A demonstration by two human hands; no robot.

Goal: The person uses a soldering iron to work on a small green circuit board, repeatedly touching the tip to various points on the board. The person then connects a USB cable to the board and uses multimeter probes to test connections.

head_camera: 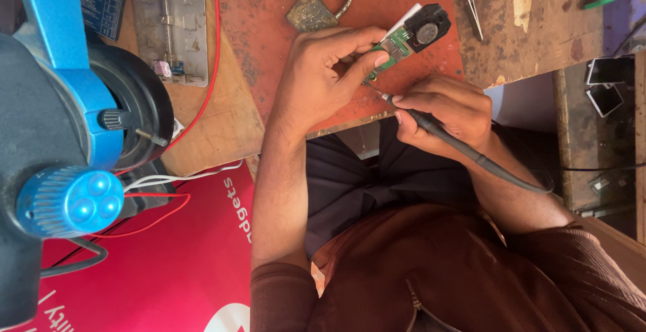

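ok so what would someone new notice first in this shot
Most likely the two hands meeting at the middle of the worn red bench top: the left hand pinches a small green circuit board with a black round part, while the right hand holds a corded soldering iron with its tip at the board. Next, the big blue and black microscope filling the left side, and a brass padlock just above the hands.

Worn wooden bench (531, 43) with red mat (269, 29), brass padlock (317, 8), tweezers (468, 2).

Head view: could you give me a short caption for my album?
Left hand steadies a green circuit board while right hand touches a soldering iron to it.
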